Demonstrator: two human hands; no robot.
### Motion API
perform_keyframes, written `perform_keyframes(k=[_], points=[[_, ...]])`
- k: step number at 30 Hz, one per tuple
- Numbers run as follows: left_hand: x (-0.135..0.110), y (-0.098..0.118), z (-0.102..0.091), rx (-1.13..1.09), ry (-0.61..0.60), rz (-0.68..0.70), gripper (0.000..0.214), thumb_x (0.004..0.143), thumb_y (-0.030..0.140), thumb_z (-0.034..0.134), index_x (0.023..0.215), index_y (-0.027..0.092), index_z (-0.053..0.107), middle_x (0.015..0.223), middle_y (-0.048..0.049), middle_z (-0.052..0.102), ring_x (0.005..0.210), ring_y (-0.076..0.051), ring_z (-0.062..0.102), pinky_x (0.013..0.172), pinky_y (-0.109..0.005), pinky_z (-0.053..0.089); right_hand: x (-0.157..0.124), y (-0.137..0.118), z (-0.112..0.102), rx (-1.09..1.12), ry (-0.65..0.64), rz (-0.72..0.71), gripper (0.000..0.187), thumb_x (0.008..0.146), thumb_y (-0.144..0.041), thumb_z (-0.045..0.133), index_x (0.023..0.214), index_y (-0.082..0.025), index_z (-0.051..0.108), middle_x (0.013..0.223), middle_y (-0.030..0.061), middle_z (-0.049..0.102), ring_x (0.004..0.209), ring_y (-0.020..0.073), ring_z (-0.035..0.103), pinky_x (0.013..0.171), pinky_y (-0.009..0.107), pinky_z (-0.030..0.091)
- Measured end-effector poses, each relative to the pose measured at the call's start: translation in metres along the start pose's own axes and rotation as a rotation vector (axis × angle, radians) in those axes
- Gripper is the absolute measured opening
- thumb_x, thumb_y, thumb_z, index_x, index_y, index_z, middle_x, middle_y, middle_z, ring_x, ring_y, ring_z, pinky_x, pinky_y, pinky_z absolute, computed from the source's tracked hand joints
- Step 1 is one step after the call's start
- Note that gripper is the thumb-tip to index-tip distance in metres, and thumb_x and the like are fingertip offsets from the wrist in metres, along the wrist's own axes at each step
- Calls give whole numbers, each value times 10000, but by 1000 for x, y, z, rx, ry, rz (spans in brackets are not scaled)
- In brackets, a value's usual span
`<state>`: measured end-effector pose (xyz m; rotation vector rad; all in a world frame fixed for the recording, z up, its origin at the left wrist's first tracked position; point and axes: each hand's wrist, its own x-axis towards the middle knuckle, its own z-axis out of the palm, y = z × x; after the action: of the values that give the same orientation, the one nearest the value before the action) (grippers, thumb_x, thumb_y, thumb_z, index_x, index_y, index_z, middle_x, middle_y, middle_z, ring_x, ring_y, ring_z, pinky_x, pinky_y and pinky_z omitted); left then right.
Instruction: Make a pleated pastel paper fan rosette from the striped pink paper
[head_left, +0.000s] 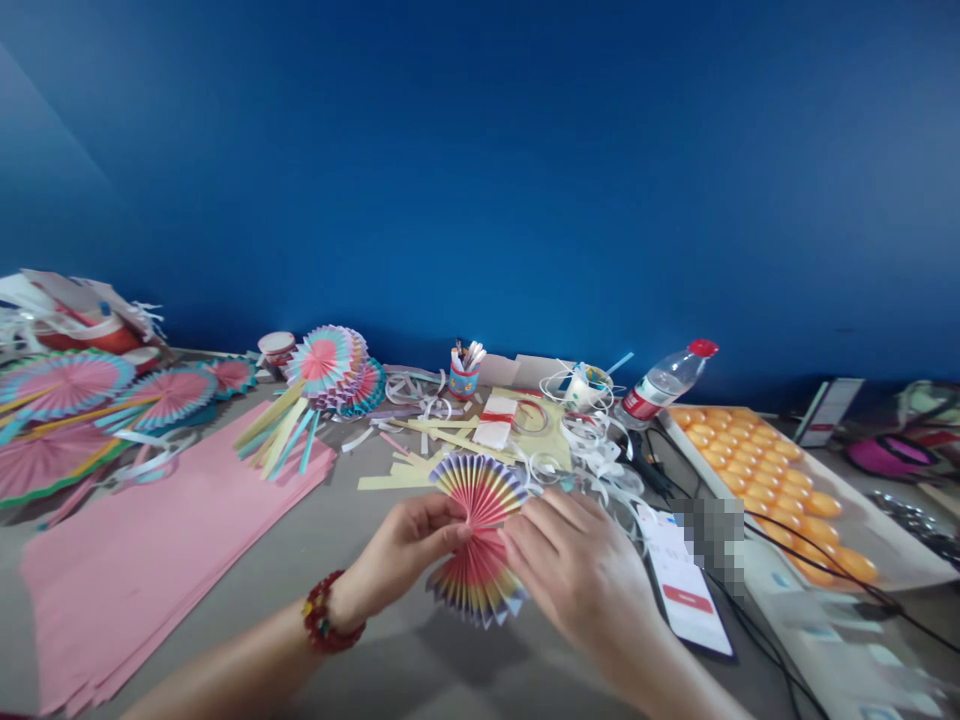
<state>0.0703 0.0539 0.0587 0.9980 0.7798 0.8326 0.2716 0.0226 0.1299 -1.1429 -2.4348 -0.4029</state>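
Observation:
A pleated, rainbow-coloured paper fan (480, 535) is spread into a near circle just above the grey table (352, 590). My left hand (409, 550) pinches it at its centre from the left; a red bead bracelet (324, 615) sits on that wrist. My right hand (581, 570) grips the fan's right side, fingers pressed on the folds. Both hands are closed on the fan.
Pink paper sheets (150, 540) lie at left beside finished paper fans (82, 400) and a stack of fans (334, 370). Paper strips, white curls, a pen cup (463, 375), a plastic bottle (664, 380), a phone (686, 585), cables and a tray of orange balls (765, 480) fill the right.

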Motion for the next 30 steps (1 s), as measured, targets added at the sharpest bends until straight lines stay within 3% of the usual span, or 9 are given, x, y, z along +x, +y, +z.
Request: perform_keyframes(k=[17,30], points=[[-4,3,0,24,-44,-32,282,786,386,748,862,132,650,742,-5,625,652,-92,510,625,-200,377,-2,2,-4,-3,7,-11,270,930,-125,490,686,-192,585,653,28,547,678,190,440,655,321,296],[-5,4,1,-37,-66,-49,255,763,340,774,842,125,662,763,-23,644,675,-101,541,671,-209,428,-3,3,-6,34,0,19,273,941,-134,483,706,-189,612,660,22,562,689,176,491,692,311,336]])
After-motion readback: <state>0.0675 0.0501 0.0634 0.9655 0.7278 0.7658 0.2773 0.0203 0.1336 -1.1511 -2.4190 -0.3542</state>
